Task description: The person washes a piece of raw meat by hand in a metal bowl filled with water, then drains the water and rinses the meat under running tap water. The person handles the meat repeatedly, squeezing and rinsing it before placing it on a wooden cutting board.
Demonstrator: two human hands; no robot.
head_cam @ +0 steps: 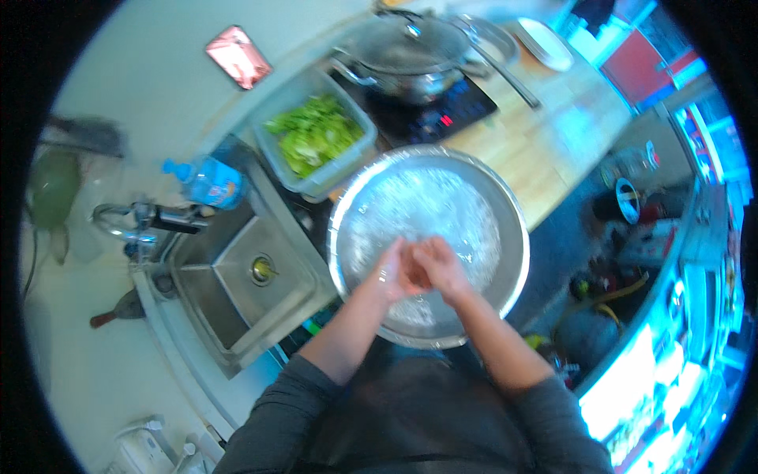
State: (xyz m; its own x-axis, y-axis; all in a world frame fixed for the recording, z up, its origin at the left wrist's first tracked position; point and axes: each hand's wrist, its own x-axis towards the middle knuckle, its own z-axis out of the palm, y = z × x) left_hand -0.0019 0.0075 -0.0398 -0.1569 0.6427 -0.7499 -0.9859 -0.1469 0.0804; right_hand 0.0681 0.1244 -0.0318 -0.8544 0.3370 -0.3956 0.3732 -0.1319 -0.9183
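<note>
My left hand (pixel 394 272) and my right hand (pixel 439 266) are close together, curled towards each other, over a wide round metal basin (pixel 514 237). Between them is a reddish-brown area; whether it is an object or my palms in shade I cannot tell. Foamy, bubbly water (pixel 438 195) fills much of the basin. Just beyond its upper left rim, leafy green lettuce (pixel 317 136) lies in a pale plastic tub (pixel 266 151). A lidded metal pot (pixel 408 53) stands on a black induction cooktop (pixel 474 109) behind the basin.
Left of the basin is a steel sink (pixel 237 284) with a green scrap at its drain, a faucet (pixel 127 222) and a blue detergent bottle (pixel 216 182). A pink, shiny phone-like object (pixel 239 57) is on the wall side. White plates (pixel 545 44) stand on the wooden counter (pixel 556 136); jars and bags crowd the right.
</note>
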